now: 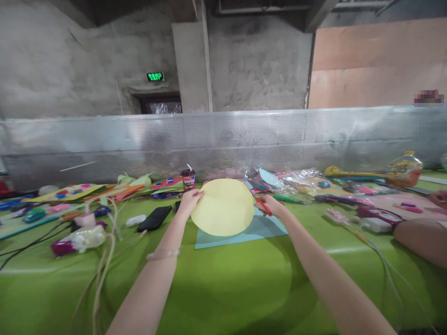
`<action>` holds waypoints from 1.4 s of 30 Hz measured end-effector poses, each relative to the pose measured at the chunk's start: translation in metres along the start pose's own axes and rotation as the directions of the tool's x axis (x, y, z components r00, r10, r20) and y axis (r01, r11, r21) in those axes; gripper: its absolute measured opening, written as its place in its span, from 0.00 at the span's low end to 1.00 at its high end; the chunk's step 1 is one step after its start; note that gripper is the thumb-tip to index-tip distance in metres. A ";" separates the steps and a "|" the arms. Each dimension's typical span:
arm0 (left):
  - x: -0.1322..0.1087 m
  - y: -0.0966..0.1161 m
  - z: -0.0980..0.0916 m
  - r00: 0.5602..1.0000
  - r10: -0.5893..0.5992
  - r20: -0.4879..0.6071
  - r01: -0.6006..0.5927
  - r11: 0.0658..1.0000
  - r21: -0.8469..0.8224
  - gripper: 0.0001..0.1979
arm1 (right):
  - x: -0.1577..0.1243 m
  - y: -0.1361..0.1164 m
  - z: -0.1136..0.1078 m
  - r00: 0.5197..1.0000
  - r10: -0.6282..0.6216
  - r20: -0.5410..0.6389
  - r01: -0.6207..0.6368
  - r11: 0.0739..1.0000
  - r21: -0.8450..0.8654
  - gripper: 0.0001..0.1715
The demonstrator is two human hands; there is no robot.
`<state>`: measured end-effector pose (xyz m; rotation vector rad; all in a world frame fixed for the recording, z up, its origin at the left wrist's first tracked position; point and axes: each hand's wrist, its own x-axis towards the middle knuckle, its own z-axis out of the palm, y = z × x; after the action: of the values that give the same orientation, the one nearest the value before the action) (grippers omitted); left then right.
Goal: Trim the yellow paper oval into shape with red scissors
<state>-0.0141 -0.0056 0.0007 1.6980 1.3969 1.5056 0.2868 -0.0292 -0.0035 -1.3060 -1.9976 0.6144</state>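
A round sheet of pale yellow paper (223, 207) is held up above the table, its face toward me. My left hand (191, 202) grips its left edge, fingers closed on the rim. At the right edge my right hand (270, 205) is closed around red-handled scissors (263, 206); their blades are hidden behind or beside the paper. Below the disc a light blue paper sheet (240, 237) lies flat on the green table cover (230, 279).
To the left are a black phone (154, 218), a white case (135, 220), a glue bottle (78, 239) and cables. Behind stand a drink cup (188, 179) and a perforated metal partition (223, 139). At right are a juice bottle (405, 168) and another person's arm (422, 239).
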 end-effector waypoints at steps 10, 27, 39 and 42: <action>0.000 0.000 0.000 1.000 0.005 -0.005 -0.005 1.000 0.001 0.15 | 0.001 0.003 0.000 1.000 0.008 -0.011 -0.009 0.999 -0.042 0.14; -0.004 0.003 0.000 0.993 -0.046 0.112 0.047 0.999 -0.010 0.18 | -0.003 -0.009 -0.004 0.989 0.056 -0.138 -0.054 0.998 0.021 0.16; -0.018 0.019 0.008 0.930 -0.060 0.363 0.109 0.987 -0.117 0.17 | -0.007 -0.033 0.007 0.999 -0.036 -0.010 0.037 0.922 0.385 0.19; -0.017 0.021 0.009 0.938 -0.075 0.339 0.144 0.972 -0.184 0.15 | -0.008 -0.036 0.009 0.999 -0.043 0.026 0.029 0.916 0.401 0.17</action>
<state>0.0044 -0.0261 0.0083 1.6231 1.0993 1.1917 0.2603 -0.0514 0.0131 -1.0109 -1.7936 0.9758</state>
